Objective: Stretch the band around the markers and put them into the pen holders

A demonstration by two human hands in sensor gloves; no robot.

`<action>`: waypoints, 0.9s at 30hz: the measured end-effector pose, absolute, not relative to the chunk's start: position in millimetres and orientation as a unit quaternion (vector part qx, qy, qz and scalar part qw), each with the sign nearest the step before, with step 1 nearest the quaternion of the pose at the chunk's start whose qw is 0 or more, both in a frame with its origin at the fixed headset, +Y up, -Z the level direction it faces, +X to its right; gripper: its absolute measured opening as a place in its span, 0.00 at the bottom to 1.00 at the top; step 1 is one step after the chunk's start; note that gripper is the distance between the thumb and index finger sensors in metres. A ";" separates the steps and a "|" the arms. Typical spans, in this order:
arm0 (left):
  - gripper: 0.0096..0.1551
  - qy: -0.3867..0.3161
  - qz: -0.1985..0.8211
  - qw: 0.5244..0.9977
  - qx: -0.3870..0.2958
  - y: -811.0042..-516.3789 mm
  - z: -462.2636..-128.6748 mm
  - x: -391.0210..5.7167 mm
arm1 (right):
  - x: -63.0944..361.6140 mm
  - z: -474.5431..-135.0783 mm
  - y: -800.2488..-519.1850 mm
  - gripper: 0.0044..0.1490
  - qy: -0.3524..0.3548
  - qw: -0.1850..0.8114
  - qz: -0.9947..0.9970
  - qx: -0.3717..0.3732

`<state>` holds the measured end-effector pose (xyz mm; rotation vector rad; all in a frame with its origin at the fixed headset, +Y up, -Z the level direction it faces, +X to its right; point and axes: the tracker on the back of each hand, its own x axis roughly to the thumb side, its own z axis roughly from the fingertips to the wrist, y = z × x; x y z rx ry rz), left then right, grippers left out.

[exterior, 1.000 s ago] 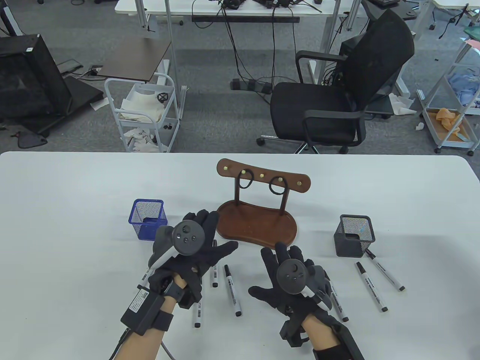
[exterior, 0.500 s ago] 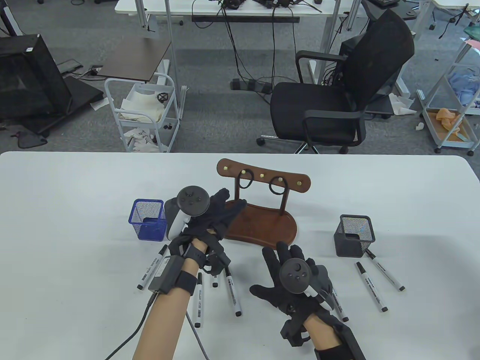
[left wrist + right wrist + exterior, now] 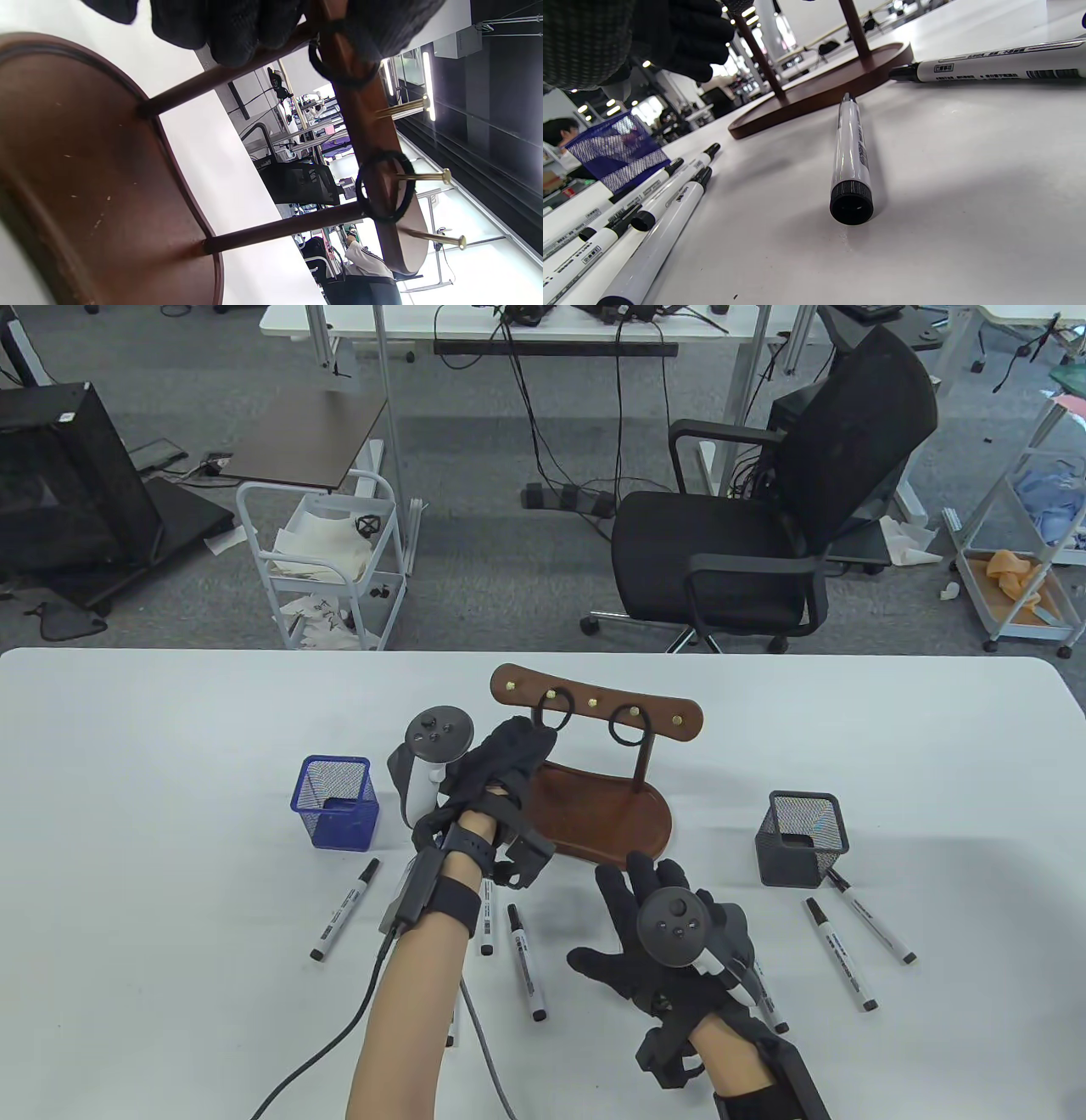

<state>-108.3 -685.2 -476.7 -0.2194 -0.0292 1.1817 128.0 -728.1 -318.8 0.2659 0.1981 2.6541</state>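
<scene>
Since a second ago the left hand (image 3: 501, 763) has left the markers and reached forward over the wooden rack (image 3: 585, 806), so that its fingers (image 3: 530, 738) are now at the left band (image 3: 556, 718), which hangs on a brass peg of the rack's crossbar. In the left wrist view the gloved fingertips (image 3: 237, 29) crowd round that band (image 3: 339, 67) and seem to touch it, but I cannot tell whether they already pinch it. The right band (image 3: 629, 725) hangs untouched on its own peg further along. The right hand (image 3: 670, 950) has barely stirred: it rests low over the counter (image 3: 170, 746) with fingers spread and relaxed, holding nothing, probably waiting to gather markers once a band is free. The markers (image 3: 526, 959) lie loose on the counter in two groups, one near each wrist, and one marker (image 3: 850, 156) lies just ahead of the right wrist camera. The blue pen holder (image 3: 338, 802) and the black pen holder (image 3: 802, 838) stand either side of the rack, both seemingly empty. The bands hang on pegs so one hand can hook them off easily
</scene>
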 end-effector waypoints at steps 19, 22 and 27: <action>0.30 0.041 0.611 0.786 -0.089 -688.1 -483.3 -104.8 | 130.5 -319.1 -727.3 0.63 0.071 0.235 0.965 0.095; 0.25 0.042 0.604 0.791 -0.086 -686.7 -483.9 -104.4 | 130.7 -319.0 -727.1 0.63 0.071 0.236 0.964 0.095; 0.23 0.032 0.608 0.789 -0.087 -686.1 -485.0 -104.4 | 130.9 -318.9 -726.9 0.63 0.072 0.237 0.964 0.095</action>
